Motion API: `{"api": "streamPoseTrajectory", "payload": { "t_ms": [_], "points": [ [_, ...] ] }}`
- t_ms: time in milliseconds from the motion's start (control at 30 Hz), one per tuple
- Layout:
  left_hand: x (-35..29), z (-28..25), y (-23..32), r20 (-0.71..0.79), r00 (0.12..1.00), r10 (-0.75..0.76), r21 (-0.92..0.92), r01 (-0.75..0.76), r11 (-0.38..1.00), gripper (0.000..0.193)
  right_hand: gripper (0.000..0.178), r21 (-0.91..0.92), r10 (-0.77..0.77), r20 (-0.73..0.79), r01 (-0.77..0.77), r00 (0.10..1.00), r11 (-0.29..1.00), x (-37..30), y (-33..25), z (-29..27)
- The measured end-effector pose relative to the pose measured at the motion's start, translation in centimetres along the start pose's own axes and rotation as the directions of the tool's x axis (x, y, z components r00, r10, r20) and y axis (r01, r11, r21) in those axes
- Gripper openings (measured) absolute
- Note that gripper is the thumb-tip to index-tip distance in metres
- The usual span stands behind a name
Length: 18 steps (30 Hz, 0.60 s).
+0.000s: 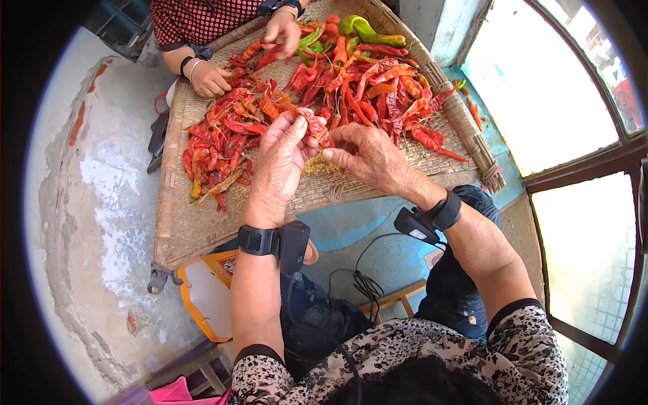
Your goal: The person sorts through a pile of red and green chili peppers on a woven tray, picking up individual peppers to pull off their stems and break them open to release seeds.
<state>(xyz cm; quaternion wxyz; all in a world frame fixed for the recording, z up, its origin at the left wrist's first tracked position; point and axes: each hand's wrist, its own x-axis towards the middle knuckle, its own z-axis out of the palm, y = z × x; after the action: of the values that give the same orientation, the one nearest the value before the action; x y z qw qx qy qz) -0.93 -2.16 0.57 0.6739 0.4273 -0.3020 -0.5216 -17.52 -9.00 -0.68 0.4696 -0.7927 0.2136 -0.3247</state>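
Note:
Both my hands meet over the near part of a woven tray, working on one red chili pepper (316,129). My left hand (285,152) pinches it between thumb and fingers. From the other side, my right hand (368,156) closes its thumb and fingertips on the pepper's lower end. Dried red chilies (391,94) lie heaped on the tray beyond my right hand. A second pile of wrinkled chilies (226,135) spreads to the left of my left hand. Pale yellow seeds (324,165) are scattered on the weave beneath my hands.
The woven tray (177,229) has a raised rim. Across it, a co-worker's hands (210,79) handle chilies. Green peppers (361,28) lie at the far end. A window (540,88) stands right, a worn wall (101,169) left. Black cables (364,283) hang below the tray.

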Motion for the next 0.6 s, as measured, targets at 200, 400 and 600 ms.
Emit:
{"api": "streamPoseTrajectory", "payload": {
  "t_ms": [200, 400, 600],
  "points": [
    [0.3, -1.7, -0.2, -0.130, 0.991, 0.038, 0.108, -0.024, 0.994, 0.015, 0.017, -0.005, 0.084, 0.110, -0.084, 0.990, 0.996, 0.3, 0.4, -0.1],
    [-0.3, -1.4, -1.1, -0.076, 0.996, -0.047, 0.356, 0.071, 0.932, 0.021, 0.031, -0.440, -0.154, -0.327, -0.006, 0.932, 0.898, 1.4, 0.8, -4.1],
    [-0.9, 1.9, -1.9, -0.004, 0.997, -0.077, 0.469, 0.070, 0.880, 0.021, 0.046, -0.338, -0.120, -0.180, 0.053, 0.976, 0.940, 0.4, -0.2, -3.2]
  ]
}}
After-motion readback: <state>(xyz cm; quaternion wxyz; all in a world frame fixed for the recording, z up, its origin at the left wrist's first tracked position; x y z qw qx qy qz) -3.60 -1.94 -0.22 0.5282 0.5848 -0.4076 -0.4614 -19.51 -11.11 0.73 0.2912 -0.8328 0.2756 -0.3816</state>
